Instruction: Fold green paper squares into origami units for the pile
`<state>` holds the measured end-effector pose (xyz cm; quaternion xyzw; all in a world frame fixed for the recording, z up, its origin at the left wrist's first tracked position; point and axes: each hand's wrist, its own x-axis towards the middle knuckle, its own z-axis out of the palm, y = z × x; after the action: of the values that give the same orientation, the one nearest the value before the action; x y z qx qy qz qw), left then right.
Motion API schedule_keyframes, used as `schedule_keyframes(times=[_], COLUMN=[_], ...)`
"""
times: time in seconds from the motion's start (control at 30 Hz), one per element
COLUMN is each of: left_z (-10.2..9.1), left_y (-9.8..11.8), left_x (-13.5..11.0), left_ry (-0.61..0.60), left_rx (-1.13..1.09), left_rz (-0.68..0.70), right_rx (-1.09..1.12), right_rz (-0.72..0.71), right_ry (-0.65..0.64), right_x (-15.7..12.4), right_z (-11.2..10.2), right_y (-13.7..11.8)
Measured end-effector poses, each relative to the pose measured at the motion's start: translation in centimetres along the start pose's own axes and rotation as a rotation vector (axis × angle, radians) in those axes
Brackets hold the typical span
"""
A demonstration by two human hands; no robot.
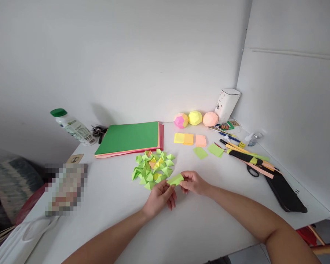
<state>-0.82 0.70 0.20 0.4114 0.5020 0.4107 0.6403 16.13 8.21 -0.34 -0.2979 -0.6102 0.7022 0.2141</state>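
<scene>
Between my two hands is a small folded green paper (pixel 175 179), raised just above the white table. My left hand (pixel 160 195) pinches its left end, thumb on top. At the right end, the fingers of my right hand (pixel 193 182) are closed on the same paper. Just beyond my left hand lies a pile of folded paper pieces (pixel 146 169), mostly green with a few yellow and orange ones. Two flat green paper squares (pixel 200 153) (pixel 216 150) lie farther back to the right.
Yellow and orange sticky-note pads (pixel 183 138) and a pink pad (pixel 201 140) sit behind. Three paper balls (pixel 195 118) line the wall. Coloured sheets (pixel 129 136) and a bottle (pixel 74 128) stand left; a cutter (pixel 243 157), scissors (pixel 253 171) and black case (pixel 286 192) lie right.
</scene>
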Motion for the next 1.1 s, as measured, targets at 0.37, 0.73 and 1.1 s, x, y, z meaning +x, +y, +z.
schedule_keyframes(times=[0.37, 0.73, 1.1], left_z=[-0.52, -0.44, -0.94], left_y=[-0.20, 0.25, -0.42], left_x=[0.25, 0.07, 0.38], left_ry=[-0.024, -0.043, -0.083], left_rx=[-0.025, -0.048, -0.087], left_rz=[-0.012, 0.003, 0.016], right_rx=[0.097, 0.112, 0.063], right_rz=[-0.047, -0.030, -0.045], right_ry=[0.059, 0.064, 0.087], right_x=[0.37, 0.44, 0.28], right_z=[-0.30, -0.31, -0.21], right_y=[0.06, -0.14, 0.37])
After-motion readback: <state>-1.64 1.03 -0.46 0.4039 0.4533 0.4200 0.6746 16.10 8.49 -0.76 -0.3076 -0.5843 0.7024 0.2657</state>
